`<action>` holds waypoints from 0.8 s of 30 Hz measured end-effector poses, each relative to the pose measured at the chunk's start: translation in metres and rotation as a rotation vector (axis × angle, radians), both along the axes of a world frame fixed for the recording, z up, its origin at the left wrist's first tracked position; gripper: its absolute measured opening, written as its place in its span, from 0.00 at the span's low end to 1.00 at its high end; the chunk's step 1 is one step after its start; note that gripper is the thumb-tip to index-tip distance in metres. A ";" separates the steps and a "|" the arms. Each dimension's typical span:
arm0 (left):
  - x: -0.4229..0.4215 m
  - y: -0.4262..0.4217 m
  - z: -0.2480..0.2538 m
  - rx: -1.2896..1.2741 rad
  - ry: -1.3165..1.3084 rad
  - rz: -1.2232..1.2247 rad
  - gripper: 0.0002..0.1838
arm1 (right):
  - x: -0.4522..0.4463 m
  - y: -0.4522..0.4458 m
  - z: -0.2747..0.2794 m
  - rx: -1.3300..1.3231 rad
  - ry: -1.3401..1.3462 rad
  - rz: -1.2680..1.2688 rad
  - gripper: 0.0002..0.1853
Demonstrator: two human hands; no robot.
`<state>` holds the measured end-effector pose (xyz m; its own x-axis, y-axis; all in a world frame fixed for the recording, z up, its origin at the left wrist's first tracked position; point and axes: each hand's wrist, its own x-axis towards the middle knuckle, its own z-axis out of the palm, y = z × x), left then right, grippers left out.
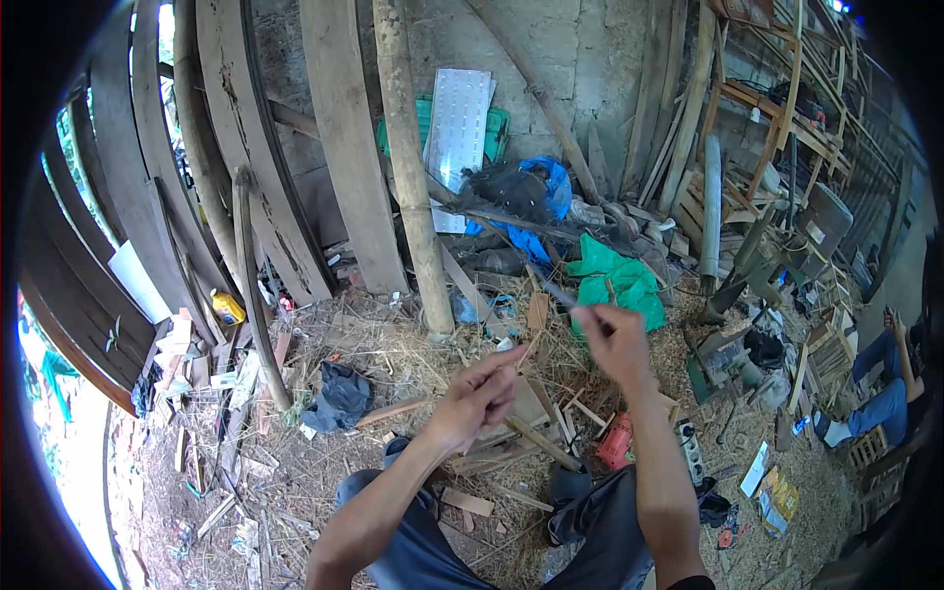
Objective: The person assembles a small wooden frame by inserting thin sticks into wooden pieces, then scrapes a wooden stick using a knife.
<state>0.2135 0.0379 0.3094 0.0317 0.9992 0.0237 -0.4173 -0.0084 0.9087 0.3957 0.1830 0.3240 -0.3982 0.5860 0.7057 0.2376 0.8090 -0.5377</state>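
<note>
My left hand [477,403] is closed in a pinch, index finger pointing forward, on a thin pale wooden stick [534,344] that juts out past the fingertips. To its right and slightly higher, my right hand [618,344] is wrapped round a knife whose narrow grey blade [560,294] points up and to the left. The handle is hidden in my fist, and the blade looks a little blurred. The two hands are apart, held in front of my bent knees. Below them lie wood offcuts [467,501] and a red power tool [617,441].
Straw and shavings cover the ground. A bamboo pole [408,167] stands ahead, near a green plastic bag [615,280]. A black bag [344,393] lies left; a power strip [691,452] and yellow packet [777,500] lie right. Another person's jeans-clad leg [880,408] shows at far right.
</note>
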 end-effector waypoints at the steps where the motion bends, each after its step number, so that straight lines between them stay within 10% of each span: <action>1: 0.001 -0.004 -0.002 0.005 -0.043 0.008 0.22 | 0.012 0.006 0.005 -0.060 -0.052 -0.094 0.13; 14: 0.003 0.010 -0.007 -0.054 -0.067 0.048 0.18 | -0.017 -0.027 0.005 0.027 -0.109 0.181 0.12; 24: -0.003 0.008 -0.003 -0.009 -0.042 -0.042 0.21 | 0.023 0.016 0.007 -0.091 -0.126 -0.233 0.17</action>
